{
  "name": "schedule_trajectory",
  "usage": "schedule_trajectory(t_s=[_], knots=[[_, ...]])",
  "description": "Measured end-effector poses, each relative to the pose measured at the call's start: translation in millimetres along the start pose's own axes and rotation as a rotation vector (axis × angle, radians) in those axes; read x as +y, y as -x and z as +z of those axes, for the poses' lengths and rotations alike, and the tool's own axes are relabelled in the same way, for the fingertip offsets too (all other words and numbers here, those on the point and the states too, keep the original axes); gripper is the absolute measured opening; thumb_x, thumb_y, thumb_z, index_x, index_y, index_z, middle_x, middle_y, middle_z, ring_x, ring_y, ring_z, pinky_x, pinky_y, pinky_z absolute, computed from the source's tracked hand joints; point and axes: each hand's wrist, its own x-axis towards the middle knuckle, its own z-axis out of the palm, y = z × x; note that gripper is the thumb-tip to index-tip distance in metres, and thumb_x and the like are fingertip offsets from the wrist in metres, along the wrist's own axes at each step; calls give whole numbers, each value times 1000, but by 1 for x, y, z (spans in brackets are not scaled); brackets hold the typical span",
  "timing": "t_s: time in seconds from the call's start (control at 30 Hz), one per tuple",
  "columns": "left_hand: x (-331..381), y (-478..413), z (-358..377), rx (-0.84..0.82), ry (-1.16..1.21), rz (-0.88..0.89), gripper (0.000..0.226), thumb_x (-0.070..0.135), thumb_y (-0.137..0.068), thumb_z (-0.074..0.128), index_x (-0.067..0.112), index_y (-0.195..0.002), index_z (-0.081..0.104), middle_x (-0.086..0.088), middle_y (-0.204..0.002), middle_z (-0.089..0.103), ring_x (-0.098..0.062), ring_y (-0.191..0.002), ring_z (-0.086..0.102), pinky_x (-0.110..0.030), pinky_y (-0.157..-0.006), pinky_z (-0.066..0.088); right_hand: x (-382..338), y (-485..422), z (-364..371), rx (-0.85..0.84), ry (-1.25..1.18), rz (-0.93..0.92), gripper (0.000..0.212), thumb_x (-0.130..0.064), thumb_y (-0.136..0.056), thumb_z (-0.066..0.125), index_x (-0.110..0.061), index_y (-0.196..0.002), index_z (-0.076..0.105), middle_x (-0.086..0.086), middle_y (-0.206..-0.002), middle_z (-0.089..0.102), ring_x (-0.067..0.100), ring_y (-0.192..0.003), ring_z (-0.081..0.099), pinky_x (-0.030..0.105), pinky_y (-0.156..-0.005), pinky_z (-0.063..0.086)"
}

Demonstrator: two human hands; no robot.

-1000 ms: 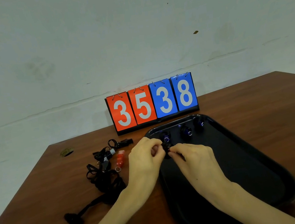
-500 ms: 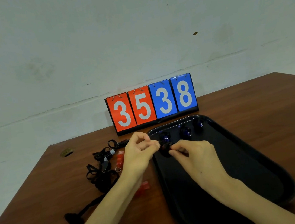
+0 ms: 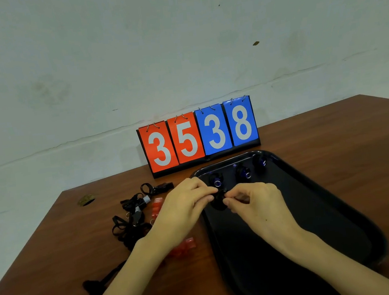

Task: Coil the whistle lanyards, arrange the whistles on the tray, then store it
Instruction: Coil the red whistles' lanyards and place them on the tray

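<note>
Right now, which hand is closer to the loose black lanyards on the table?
Left. The left hand is just right of the loose lanyards; the right hand is farther right, over the tray, both pinching a black bundle.

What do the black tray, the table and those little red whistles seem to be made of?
The black tray is likely plastic with a semi-gloss finish: there is a soft sheen along its raised, rounded rim. The table is wood or wood-look laminate, reddish-brown, with faint grain streaks and a smooth satin surface. The red whistles are probably translucent plastic, since light glows through them.
</note>
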Motion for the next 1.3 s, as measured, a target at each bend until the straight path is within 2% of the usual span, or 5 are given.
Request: schedule_trajectory(t_s=[0.3,0.57,0.77,1.1,1.3], knots=[[11,-5,-1,-7,545,-436,8,13,-90,57,17,-90,64,8,-94,71,2,-90,64,-14,-79,52,-2,0,-2,-83,179,-125,17,-27,-86,63,-22,-101,69,-8,-88,71,4,-79,63,11,-74,48],[14,-1,12,110,508,-571,14,16,-93,50,24,-82,55,5,-78,72,-7,-80,67,-35,-77,56,-5,2,5,-84,222,-130,16,-29,-87,61,-22,-101,68,-7,-89,70,7,-79,62,10,-71,45],[20,-17,29,-6,453,-472,12,12,-91,53,20,-85,60,9,-82,69,4,-82,62,-15,-80,47,3,-3,-1,-154,358,2,17,-40,-85,59,-28,-97,64,-9,-91,69,7,-82,63,24,-74,51],[6,-37,54,-123,430,-389,15,11,-90,55,25,-92,60,9,-86,67,3,-85,62,-18,-85,49,17,-9,3,-115,471,94,19,-37,-89,52,-30,-100,65,-8,-93,70,12,-83,65,25,-69,48],[1,-41,21,-53,392,-409,13,19,-91,56,27,-99,63,14,-94,65,2,-89,60,-14,-79,47,12,-10,-5,-37,513,97,29,-49,-89,48,-27,-85,66,-7,-75,66,10,-67,62,24,-58,45]])
